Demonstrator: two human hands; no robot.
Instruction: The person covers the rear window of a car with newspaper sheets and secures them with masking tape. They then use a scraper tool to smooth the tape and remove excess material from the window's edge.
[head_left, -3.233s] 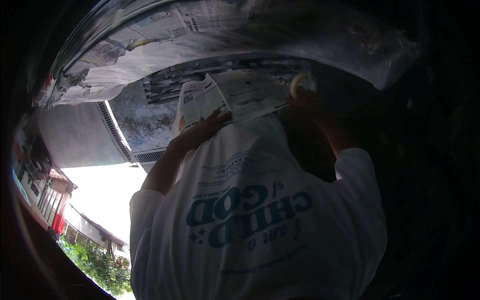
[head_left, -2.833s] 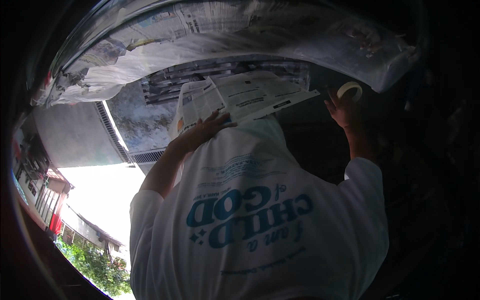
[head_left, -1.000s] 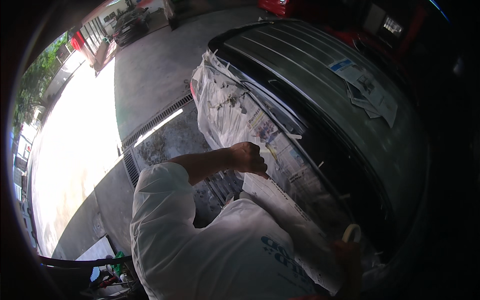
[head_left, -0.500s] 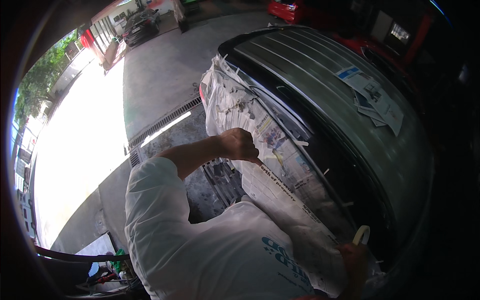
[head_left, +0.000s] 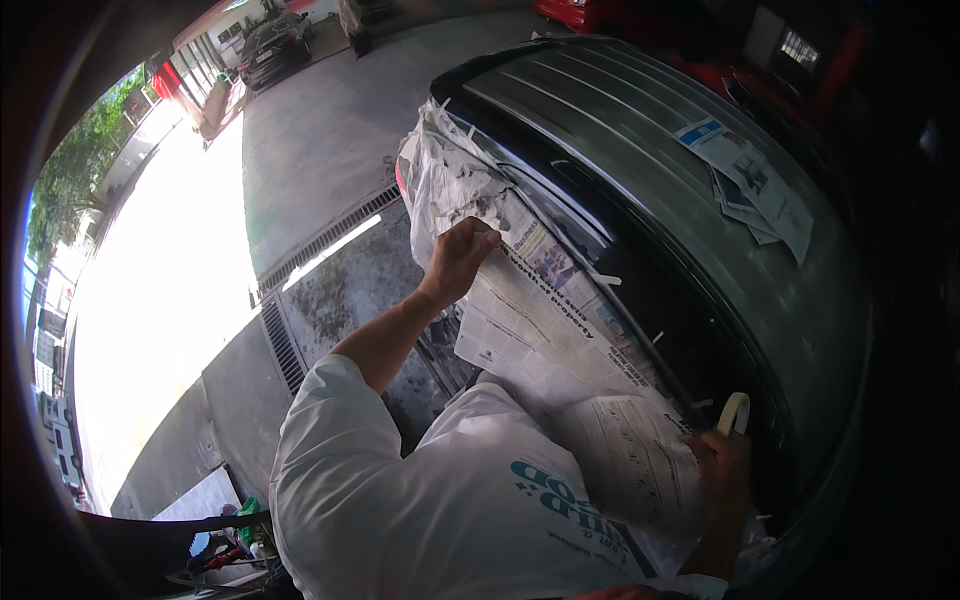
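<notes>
A sheet of newspaper [head_left: 530,330] stretches between my hands along the side of a vehicle. My left hand [head_left: 462,262] pinches its far upper corner, fingers closed. Near the sheet's other end, my right hand [head_left: 722,462] is closed, with a roll of pale masking tape [head_left: 735,412] standing up from it; whether its fingers also grip the paper I cannot make out. Behind the sheet, more newspaper [head_left: 560,268] and crumpled white plastic film [head_left: 432,150] cover the vehicle's side below the dark windows. Short tape strips [head_left: 608,280] stick to the edge there.
The vehicle's grey ribbed roof [head_left: 640,130] carries loose newspaper sheets [head_left: 755,185]. A floor drain grate [head_left: 335,235] crosses the concrete on the left. A cluttered stand [head_left: 225,550] is at lower left. A dark car [head_left: 275,50] and a red car [head_left: 575,12] stand farther off.
My left hand has moved away from me and slightly left, lifting the newspaper's corner up toward the covered side. My right hand and the tape roll have risen, and the sheet has unfolded wider.
</notes>
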